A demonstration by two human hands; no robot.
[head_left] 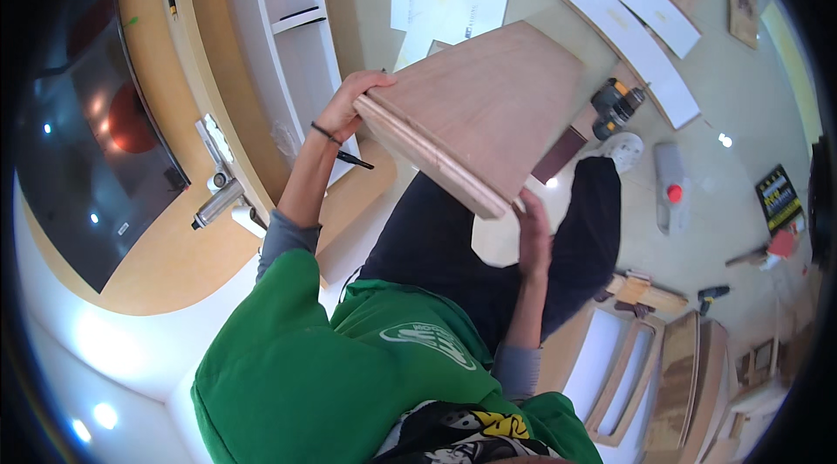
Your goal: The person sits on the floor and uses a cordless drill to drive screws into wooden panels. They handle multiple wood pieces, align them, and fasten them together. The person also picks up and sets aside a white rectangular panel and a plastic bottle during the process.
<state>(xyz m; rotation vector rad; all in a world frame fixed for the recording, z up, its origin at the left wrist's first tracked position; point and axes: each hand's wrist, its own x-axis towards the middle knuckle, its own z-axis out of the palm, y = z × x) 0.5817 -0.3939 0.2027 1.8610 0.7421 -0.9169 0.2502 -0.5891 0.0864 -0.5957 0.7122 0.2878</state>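
A thick brown wooden panel (488, 98), with layers showing along its near edge, is held up tilted in front of my legs. My left hand (350, 102) grips its left corner, thumb on the top face and the fingers mostly hidden underneath. At the near right corner, my right hand (534, 235) holds the edge, slightly blurred. Just past the panel's right side, a yellow-and-black cordless drill (617, 106) rests near my shoe. A dark slim tool (355, 160) lies below my left wrist.
To the left are a wall-mounted screen (96, 133), a caulking gun (218, 202) and a white shelf unit (292, 37). White curved boards (610, 23) lie on the floor ahead. Wooden frames (623, 377) and a second drill (712, 296) are at the lower right.
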